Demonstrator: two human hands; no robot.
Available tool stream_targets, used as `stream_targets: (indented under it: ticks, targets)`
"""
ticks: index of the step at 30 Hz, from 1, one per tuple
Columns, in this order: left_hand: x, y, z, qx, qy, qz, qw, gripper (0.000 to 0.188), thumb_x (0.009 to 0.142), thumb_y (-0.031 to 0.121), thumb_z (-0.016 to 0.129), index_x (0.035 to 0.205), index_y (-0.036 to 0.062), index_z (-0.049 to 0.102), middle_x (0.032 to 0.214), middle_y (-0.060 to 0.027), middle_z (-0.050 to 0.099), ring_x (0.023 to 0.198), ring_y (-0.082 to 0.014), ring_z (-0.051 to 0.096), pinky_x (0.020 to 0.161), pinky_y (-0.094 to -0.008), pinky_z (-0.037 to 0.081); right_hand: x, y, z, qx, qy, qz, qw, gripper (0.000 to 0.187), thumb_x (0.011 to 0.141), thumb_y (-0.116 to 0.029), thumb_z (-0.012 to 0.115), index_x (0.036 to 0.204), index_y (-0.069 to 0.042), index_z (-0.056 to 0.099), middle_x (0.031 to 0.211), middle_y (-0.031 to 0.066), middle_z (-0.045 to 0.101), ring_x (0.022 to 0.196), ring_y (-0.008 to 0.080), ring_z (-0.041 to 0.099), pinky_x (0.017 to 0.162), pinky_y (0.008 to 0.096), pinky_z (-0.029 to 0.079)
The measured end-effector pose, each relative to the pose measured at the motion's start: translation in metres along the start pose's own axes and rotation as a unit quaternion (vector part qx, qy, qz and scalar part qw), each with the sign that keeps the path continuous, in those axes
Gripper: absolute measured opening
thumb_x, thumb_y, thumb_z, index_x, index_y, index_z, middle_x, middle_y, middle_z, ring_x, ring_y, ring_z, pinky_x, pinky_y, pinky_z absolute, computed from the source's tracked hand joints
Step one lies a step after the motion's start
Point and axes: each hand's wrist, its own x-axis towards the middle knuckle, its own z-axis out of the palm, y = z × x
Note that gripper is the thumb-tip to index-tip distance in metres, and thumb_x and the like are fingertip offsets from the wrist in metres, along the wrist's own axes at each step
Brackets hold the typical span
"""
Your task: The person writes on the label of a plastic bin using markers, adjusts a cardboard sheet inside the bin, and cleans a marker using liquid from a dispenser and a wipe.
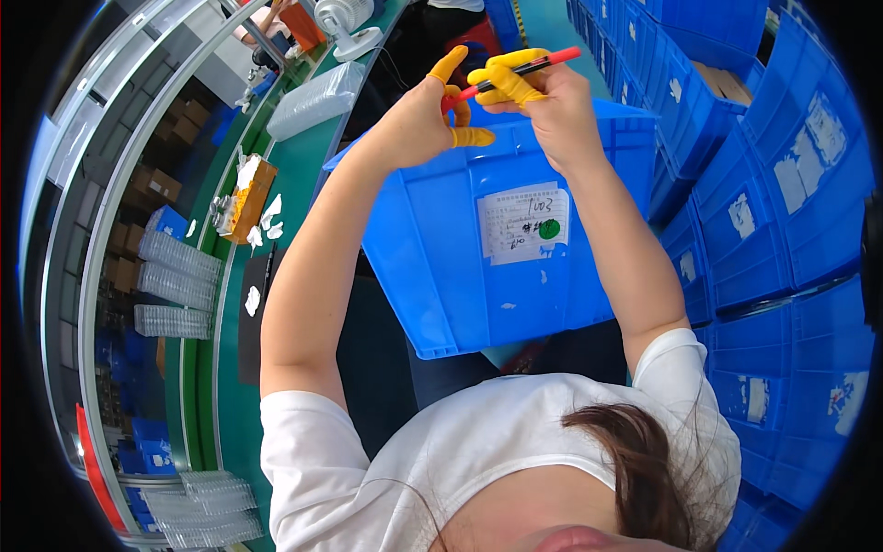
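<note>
My right hand (543,87) grips a red and black marker pen (563,55) above the far rim of a blue plastic crate (432,230). Yellow finger covers sit on the fingers of both hands. My left hand (428,110) has the pen's red left end between its middle fingers, while another finger points up and away and the lowest reaches out over the crate. The crate is tilted before me, its near lower edge above my lap. On its wall facing me is a white paper label (501,244) with handwriting and a green round sticker (549,229).
Stacked blue crates (736,221) rise along my right side. On the left, a green workbench (303,175) carries a bundle of clear plastic packaging (317,99), a small cardboard box (250,198), paper scraps and a white fan (349,32). Clear trays (175,285) are piled beyond the bench's edge.
</note>
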Motion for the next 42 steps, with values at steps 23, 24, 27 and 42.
stream_targets:
  ticks: [23,24,27,42]
  targets:
    - [-0.008,-0.012,0.005,-0.256,0.03,0.007,0.966,0.044,0.079,0.002,0.063,0.119,0.0069,0.045,0.088,-0.0009,0.053,0.073,-0.0073,0.048,0.061,-0.019,0.039,-0.005,0.003,0.031,-0.236,0.014,-0.039,0.971,0.039,0.078,-0.034,0.069,0.085,0.004,0.065,0.071,0.0129,0.065,0.061,0.0218,0.063,0.055,0.0288,0.051]
    - [-0.007,-0.019,0.003,-0.28,0.012,-0.022,0.96,0.044,0.08,0.005,0.063,0.119,0.0071,0.045,0.083,0.0,0.051,0.067,-0.0052,0.045,0.055,-0.0177,0.036,-0.012,0.0,0.027,-0.281,0.042,-0.083,0.955,0.037,0.079,-0.032,0.068,0.09,0.003,0.064,0.075,0.0133,0.065,0.065,0.0223,0.064,0.058,0.0288,0.051]
    - [-0.007,-0.027,0.009,-0.244,0.046,-0.067,0.966,0.045,0.081,0.012,0.066,0.119,0.0036,0.043,0.078,0.0006,0.048,0.063,-0.0044,0.041,0.052,-0.018,0.033,-0.019,-0.015,0.021,-0.369,0.039,-0.225,0.901,0.058,0.075,-0.014,0.064,0.128,-0.008,0.043,0.115,0.0166,0.046,0.097,0.0317,0.051,0.085,0.0372,0.043]
    - [-0.01,-0.026,0.012,-0.271,0.005,0.026,0.962,0.045,0.09,0.035,0.051,0.123,0.0041,0.048,0.11,-0.0061,0.06,0.08,-0.0126,0.059,0.076,-0.0252,0.048,0.016,-0.023,-0.009,0.063,-0.055,0.078,0.993,0.018,0.091,-0.013,0.052,0.101,0.0,0.057,0.091,0.0104,0.063,0.074,0.017,0.064,0.064,0.0277,0.053]
